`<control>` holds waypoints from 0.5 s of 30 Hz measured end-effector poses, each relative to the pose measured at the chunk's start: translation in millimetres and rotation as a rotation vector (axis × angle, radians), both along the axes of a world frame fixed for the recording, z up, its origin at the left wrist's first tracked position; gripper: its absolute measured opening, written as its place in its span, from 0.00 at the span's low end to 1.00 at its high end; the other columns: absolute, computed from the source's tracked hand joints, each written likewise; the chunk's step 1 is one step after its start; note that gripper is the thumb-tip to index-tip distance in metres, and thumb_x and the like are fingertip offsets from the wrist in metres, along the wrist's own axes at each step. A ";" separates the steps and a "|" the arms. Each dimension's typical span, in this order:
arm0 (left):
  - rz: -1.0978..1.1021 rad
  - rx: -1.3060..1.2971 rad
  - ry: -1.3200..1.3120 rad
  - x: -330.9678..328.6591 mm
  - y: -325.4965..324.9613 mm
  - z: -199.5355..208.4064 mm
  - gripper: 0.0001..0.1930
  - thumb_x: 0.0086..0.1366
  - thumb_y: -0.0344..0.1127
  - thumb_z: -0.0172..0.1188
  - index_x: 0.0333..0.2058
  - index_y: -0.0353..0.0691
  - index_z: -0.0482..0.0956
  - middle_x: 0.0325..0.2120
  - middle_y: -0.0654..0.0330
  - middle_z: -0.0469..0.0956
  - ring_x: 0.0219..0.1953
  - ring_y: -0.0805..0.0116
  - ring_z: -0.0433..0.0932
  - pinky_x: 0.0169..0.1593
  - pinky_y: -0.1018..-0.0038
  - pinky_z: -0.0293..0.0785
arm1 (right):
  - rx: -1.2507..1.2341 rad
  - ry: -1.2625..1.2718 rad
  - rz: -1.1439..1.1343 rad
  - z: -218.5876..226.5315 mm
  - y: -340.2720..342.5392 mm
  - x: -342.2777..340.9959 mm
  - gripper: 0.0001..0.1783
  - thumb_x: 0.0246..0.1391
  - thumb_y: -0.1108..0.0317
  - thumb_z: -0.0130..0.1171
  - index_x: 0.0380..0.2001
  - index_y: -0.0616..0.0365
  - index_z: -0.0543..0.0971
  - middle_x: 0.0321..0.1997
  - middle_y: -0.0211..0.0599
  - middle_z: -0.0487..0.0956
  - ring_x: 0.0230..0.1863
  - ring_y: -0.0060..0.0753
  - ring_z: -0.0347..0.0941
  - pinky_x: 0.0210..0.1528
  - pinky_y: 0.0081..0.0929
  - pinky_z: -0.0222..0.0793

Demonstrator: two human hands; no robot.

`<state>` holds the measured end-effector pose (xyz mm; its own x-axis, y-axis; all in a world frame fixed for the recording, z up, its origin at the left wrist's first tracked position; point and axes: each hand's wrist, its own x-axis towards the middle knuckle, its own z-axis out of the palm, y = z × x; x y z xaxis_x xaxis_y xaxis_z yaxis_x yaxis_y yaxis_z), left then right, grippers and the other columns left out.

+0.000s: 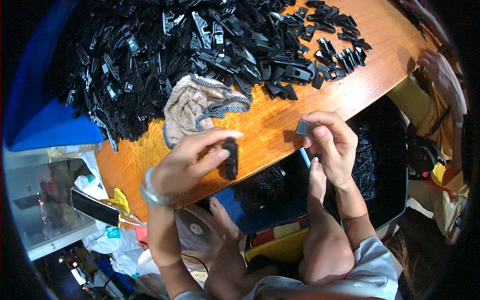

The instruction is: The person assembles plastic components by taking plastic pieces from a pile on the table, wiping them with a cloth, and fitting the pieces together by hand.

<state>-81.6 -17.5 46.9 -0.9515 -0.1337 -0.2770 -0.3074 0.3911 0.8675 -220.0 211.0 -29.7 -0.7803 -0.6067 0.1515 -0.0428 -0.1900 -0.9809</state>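
The right grip (336, 145) partly hides its dark piece (304, 128)

"What furniture is in view?"
"A wooden table (382, 31), orange-brown, its near edge slanting up towards the right."
"How does the light fall?"
"Warmly, with a bright gloss on the wood."
"What stands to the left?"
"A blue surface (45, 125), and below it a pale, shiny panel (55, 227)."
"The floor (434, 255)?"
"Dark brown, at lower right."

Both forearms (167, 240) reach forward, the right hand (336, 145) pinching, the left hand (186, 161) seemingly pinching too
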 end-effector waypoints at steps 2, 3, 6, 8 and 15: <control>-0.227 -0.043 -0.061 -11.9 -6.0 -5.3 0.20 0.66 0.33 0.55 0.56 0.37 0.74 0.28 0.62 0.71 0.29 0.74 0.68 0.36 0.76 0.65 | -0.012 -0.028 0.031 3.1 -0.6 1.8 0.10 0.62 0.74 0.54 0.44 0.64 0.80 0.29 0.31 0.80 0.25 0.16 0.73 0.25 0.13 0.66; -0.224 -0.037 -0.065 -15.0 -9.4 -20.7 0.20 0.66 0.33 0.55 0.56 0.37 0.74 0.28 0.62 0.71 0.29 0.74 0.68 0.36 0.76 0.65 | -0.012 -0.055 0.047 1.2 -1.5 2.8 0.11 0.61 0.74 0.55 0.45 0.63 0.80 0.30 0.31 0.80 0.26 0.16 0.73 0.27 0.13 0.67; -0.375 -0.339 0.148 -20.6 -6.6 -24.4 0.18 0.63 0.31 0.58 0.52 0.38 0.78 0.30 0.59 0.73 0.32 0.69 0.69 0.37 0.75 0.67 | 0.046 -0.017 0.061 10.3 -5.7 4.3 0.12 0.60 0.74 0.57 0.46 0.62 0.80 0.30 0.34 0.80 0.27 0.18 0.74 0.29 0.16 0.68; -0.248 -0.332 0.174 -19.1 7.7 -25.3 0.17 0.61 0.29 0.59 0.50 0.36 0.78 0.30 0.55 0.72 0.34 0.62 0.71 0.41 0.71 0.68 | 0.076 0.134 0.062 1.2 -7.0 -2.9 0.13 0.59 0.74 0.58 0.47 0.61 0.80 0.29 0.35 0.80 0.27 0.19 0.74 0.29 0.17 0.69; 0.108 -0.372 0.418 -0.2 15.4 -45.6 0.05 0.55 0.22 0.63 0.32 0.30 0.80 0.27 0.53 0.77 0.30 0.61 0.77 0.37 0.73 0.72 | 0.229 0.151 0.084 6.3 -12.0 1.1 0.15 0.54 0.73 0.63 0.45 0.63 0.80 0.29 0.37 0.79 0.25 0.27 0.73 0.28 0.23 0.68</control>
<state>-81.8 -2.2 1.3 -0.9457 -0.2528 0.2043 -0.0229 0.6789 0.7338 -218.9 199.0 -23.4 -0.7047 -0.7003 0.1139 -0.1856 0.0270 -0.9823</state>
